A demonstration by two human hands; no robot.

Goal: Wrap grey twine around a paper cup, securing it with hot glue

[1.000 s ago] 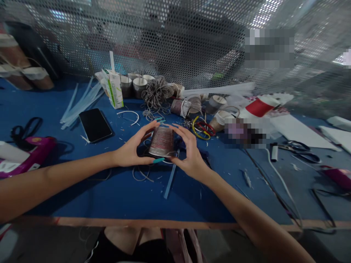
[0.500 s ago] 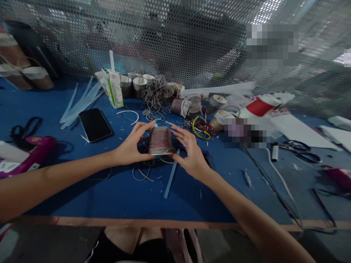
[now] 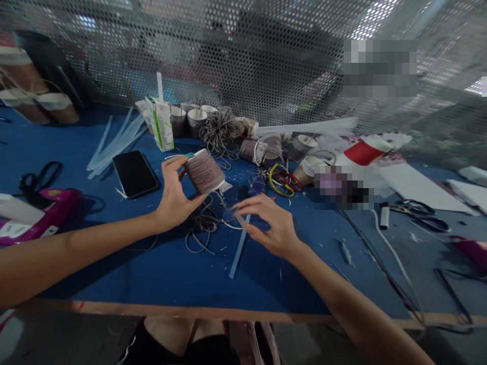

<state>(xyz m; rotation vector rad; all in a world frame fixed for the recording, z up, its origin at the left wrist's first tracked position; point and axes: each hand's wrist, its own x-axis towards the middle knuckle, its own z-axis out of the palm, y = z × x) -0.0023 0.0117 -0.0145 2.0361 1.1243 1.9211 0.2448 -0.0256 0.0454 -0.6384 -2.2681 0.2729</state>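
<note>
My left hand [image 3: 175, 195] grips a small cup wrapped in grey and reddish cord [image 3: 205, 172], tilted above the blue table. Its thumb is underneath and its fingers are behind, partly hidden. From the cup's right end a thin cord [image 3: 222, 198] runs towards my right hand [image 3: 268, 221]. Thumb and forefinger of that hand pinch together at the cord, with their tips blurred by motion. Loose coils of grey cord [image 3: 201, 235] lie on the table below the cup. A translucent glue stick [image 3: 239, 253] lies under the right fingertips.
Behind stand a drink carton [image 3: 160, 124], cord-wrapped cups [image 3: 197, 121] and a heap of grey cord [image 3: 220, 129]. A phone [image 3: 135, 174] and a purple glue gun [image 3: 63, 203] lie left. Scissors [image 3: 422, 213] and a white cable [image 3: 391, 253] are right. Perforated metal mesh [image 3: 228, 56] closes the back.
The cup has tilted and moved up and left in my left hand. My right hand has let go of the cup and moved slightly right and down, its fingers now pinched at the cord.
</note>
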